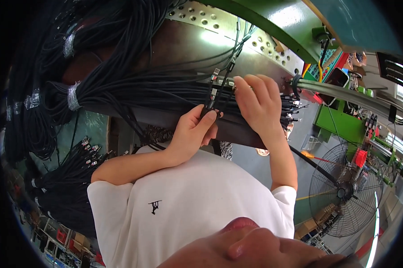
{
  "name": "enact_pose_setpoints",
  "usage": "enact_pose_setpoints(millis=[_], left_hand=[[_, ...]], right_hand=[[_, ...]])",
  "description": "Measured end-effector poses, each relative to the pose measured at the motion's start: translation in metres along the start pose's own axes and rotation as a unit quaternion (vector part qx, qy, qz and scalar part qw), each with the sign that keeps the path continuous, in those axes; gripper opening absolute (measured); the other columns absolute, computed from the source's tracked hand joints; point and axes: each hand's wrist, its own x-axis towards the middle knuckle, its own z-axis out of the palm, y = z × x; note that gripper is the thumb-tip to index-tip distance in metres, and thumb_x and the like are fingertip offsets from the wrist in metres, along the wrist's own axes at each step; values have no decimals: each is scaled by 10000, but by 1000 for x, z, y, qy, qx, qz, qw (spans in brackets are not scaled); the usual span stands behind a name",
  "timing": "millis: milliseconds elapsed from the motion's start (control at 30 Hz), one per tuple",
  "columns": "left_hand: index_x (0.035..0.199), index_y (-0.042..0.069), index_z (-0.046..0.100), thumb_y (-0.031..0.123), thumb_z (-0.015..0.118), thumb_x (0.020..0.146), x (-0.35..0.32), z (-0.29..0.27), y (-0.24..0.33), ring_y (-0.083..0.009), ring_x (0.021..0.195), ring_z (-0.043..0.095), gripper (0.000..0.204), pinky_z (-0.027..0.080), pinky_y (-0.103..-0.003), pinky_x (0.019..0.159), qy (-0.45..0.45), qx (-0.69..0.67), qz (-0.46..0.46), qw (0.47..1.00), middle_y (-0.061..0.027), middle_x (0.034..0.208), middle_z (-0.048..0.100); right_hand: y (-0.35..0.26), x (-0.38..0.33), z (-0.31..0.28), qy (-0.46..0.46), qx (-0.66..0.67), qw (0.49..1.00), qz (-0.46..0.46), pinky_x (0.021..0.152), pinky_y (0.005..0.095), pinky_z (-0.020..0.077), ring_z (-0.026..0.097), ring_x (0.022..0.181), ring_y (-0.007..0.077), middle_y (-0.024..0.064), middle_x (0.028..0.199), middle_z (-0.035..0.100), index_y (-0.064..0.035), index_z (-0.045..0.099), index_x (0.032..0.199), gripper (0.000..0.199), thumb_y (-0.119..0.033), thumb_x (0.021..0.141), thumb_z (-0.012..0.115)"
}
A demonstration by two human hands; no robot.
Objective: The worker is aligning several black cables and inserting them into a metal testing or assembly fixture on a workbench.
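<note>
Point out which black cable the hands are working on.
The single black cable with a metal plug, pinched by the left hand and right hand; the other cables lie bundled.

Both forearms reach far forward; the left hand (193,131) pinches with thumb and fingers, the right hand (259,105) curls its fingers downward.

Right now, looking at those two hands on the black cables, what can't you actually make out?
- Head view: the plug under the right hand; the fingers cover it.
- Head view: the left hand pinches a black cable near a metal-tipped connector; the connector's detail is too small.
- Head view: the cable bundles run into the dark rim at the left edge.
- Head view: the floor fan is cut off by the fisheye rim.
</note>
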Motion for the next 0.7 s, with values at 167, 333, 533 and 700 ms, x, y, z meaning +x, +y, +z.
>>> enact_pose_setpoints(millis=[167, 333, 533, 700], left_hand=[[1017, -21, 621, 152, 513, 971, -11, -11, 0, -80, 772, 583, 209, 481, -216, 700, 20, 123, 123, 984, -36, 896, 655], [984, -14, 612, 170, 509, 975, -18, -19, 17, -74, 692, 539, 212, 455, -212, 661, -59, 58, 64, 994, -23, 781, 608], [986, -2, 612, 189, 507, 977, -16, -14, 14, -57, 671, 521, 218, 439, -204, 625, -69, 43, 38, 996, -8, 756, 593], [1074, -9, 618, 189, 517, 970, -16, -5, 10, -47, 670, 508, 245, 438, -207, 607, -57, 142, 64, 986, 15, 721, 566]], right_hand=[[-4, -2, 19, -8, 114, 992, 54, 725, 361, 492, 593, 858, 238, 46, 897, 609, -71, 609, 900, 216, -15, 703, 676], [-12, -4, 35, -41, 285, 930, 227, 698, 361, 464, 577, 831, 267, 45, 899, 609, -56, 600, 814, 139, 19, 718, 666], [-11, 4, 13, -80, 213, 960, 165, 833, 321, 459, 584, 935, 214, 51, 1027, 620, -56, 655, 969, 189, -36, 782, 676], [-18, 16, -10, -76, 594, 674, 432, 891, 239, 395, 531, 943, 78, 12, 1052, 628, 5, 665, 1006, 226, -193, 937, 578]])
